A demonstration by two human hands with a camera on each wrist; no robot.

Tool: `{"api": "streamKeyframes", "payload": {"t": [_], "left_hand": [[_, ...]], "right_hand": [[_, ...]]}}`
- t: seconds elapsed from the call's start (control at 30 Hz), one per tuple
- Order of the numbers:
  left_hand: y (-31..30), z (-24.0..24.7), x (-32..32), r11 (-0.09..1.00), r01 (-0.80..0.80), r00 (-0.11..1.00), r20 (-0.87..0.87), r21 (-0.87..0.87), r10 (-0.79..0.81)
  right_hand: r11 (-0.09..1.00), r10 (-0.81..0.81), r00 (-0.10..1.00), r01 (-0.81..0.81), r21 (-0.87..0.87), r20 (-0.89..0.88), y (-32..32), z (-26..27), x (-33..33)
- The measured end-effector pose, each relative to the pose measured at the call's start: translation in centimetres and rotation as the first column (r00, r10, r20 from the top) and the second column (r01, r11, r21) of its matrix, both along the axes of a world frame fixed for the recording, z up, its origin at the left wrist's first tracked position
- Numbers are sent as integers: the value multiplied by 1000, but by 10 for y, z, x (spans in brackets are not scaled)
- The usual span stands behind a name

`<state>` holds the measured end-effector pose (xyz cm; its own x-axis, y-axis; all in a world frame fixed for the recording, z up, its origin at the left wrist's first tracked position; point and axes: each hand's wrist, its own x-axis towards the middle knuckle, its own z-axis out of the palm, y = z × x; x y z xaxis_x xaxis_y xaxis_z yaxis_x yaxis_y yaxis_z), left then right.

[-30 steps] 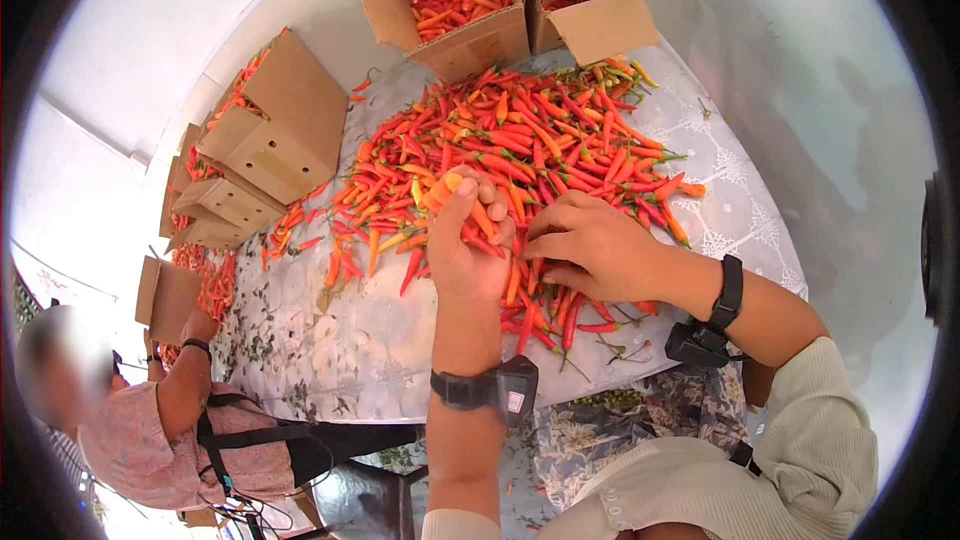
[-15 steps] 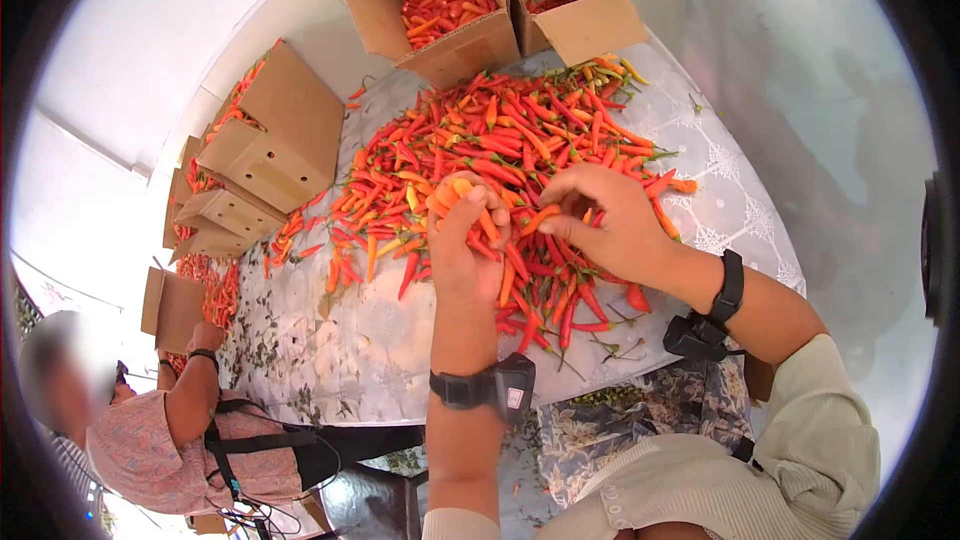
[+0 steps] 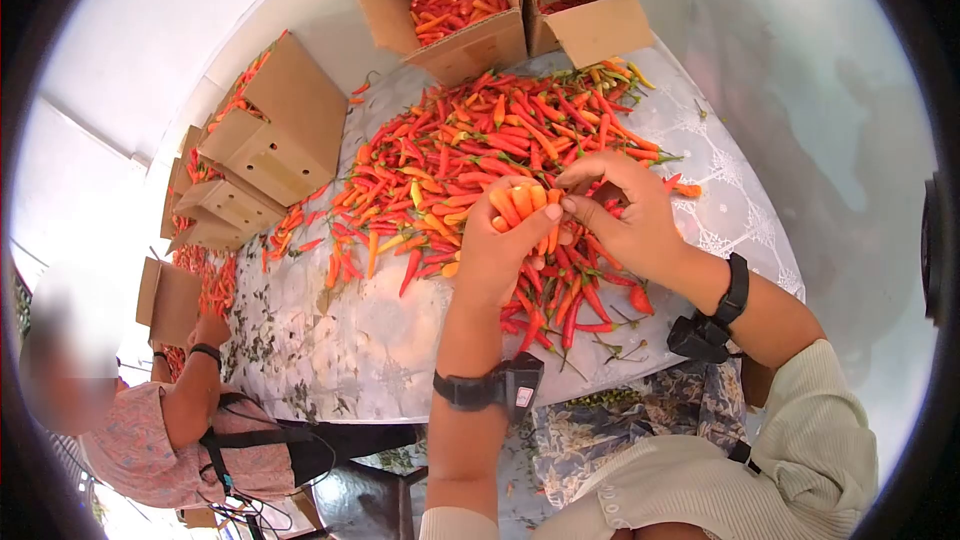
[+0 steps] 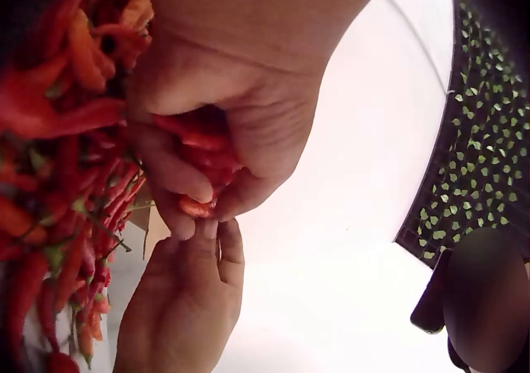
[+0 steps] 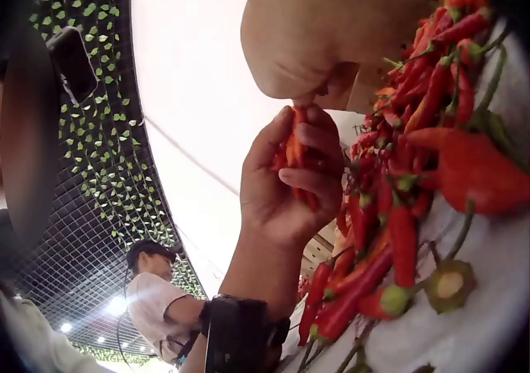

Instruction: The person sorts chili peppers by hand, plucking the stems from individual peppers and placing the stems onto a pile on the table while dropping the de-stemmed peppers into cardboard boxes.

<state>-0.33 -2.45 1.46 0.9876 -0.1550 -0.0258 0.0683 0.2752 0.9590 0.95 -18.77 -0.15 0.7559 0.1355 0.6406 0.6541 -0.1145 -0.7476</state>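
Observation:
My left hand [image 3: 497,252] holds a bunch of orange and red chilli peppers [image 3: 522,202], with its fingers curled round them and the thumb across the front. My right hand [image 3: 640,225] meets it at the thumb, its thumb and forefinger pinching the end of an orange chilli pepper. Fingertips of both hands come together there in the left wrist view, over an orange-red tip [image 4: 197,207]. The right wrist view shows chilli peppers [image 5: 296,145] standing up between the left hand's fingers. Below both hands spreads a big heap of chilli peppers [image 3: 480,155], many with green stems.
Cardboard boxes [image 3: 470,52] with chilli peppers stand at the back of the table [image 3: 350,350]. More boxes [image 3: 290,115] line the left side, where another person [image 3: 150,440] works. Loose stems [image 3: 610,348] lie near the front edge.
My right hand has lifted an orange chilli pepper from the heap and brought it up to the left hand. The left hand, with its bunch, has moved right toward it.

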Motion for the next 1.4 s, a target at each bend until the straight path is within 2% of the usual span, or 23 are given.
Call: {"api": "streamKeyframes", "payload": {"t": [0.03, 0.13, 0.23, 0.27, 0.37, 0.47, 0.57, 0.67, 0.77, 0.87, 0.97, 1.0, 1.1, 1.2, 1.4], "left_hand": [[1, 1, -1, 1000, -4, 1000, 12, 3, 4], [6, 4, 0, 997, -50, 998, 25, -57, 52], [20, 6, 5, 979, -91, 994, 47, -182, 101], [25, 4, 6, 969, -102, 992, 52, -227, 117], [33, 0, 8, 928, -111, 988, 63, -356, 142], [29, 4, 7, 873, -189, 980, -25, -449, 199], [29, 3, 7, 869, -173, 982, -16, -463, 187], [29, 1, 8, 865, -154, 985, -1, -478, 175], [33, -4, 9, 883, -156, 975, 77, -443, 210], [35, -1, 10, 819, -209, 966, 15, -535, 257], [36, -1, 9, 855, -190, 969, 51, -482, 243], [35, 0, 9, 868, -189, 969, 58, -458, 241], [30, 1, 7, 900, -194, 967, 76, -392, 241], [28, 1, 7, 923, -188, 969, 87, -337, 230], [15, 2, 5, 967, -160, 985, 32, -200, 170]], "right_hand": [[994, -83, 989, 90, -58, 120, 0, -1, 1], [997, 17, 996, -23, -73, -86, -5, 5, -11], [889, 382, 919, -335, -313, 102, 3, -5, -9], [863, 424, 894, -351, -363, 146, 8, -7, -15], [765, 482, 863, -334, -551, 147, 14, -10, -22], [721, 498, 863, -355, -595, 88, 15, -17, -20], [710, 499, 860, -339, -617, 102, 12, -17, -14], [743, 453, 877, -273, -611, 160, 12, -17, -14], [847, 329, 924, -197, -494, 196, 11, -15, -10], [905, 205, 960, -111, -410, 192, 3, -5, -2], [965, 115, 979, -150, -214, -165, -2, -2, -1], [970, 115, 981, -144, -194, -154, -3, -3, 1], [941, 324, 870, -256, 222, -372, 3, -13, 4], [940, 317, 875, -238, 244, -365, 3, -8, 2], [977, 203, 932, -169, 133, -302, -1, -8, 2]]}}
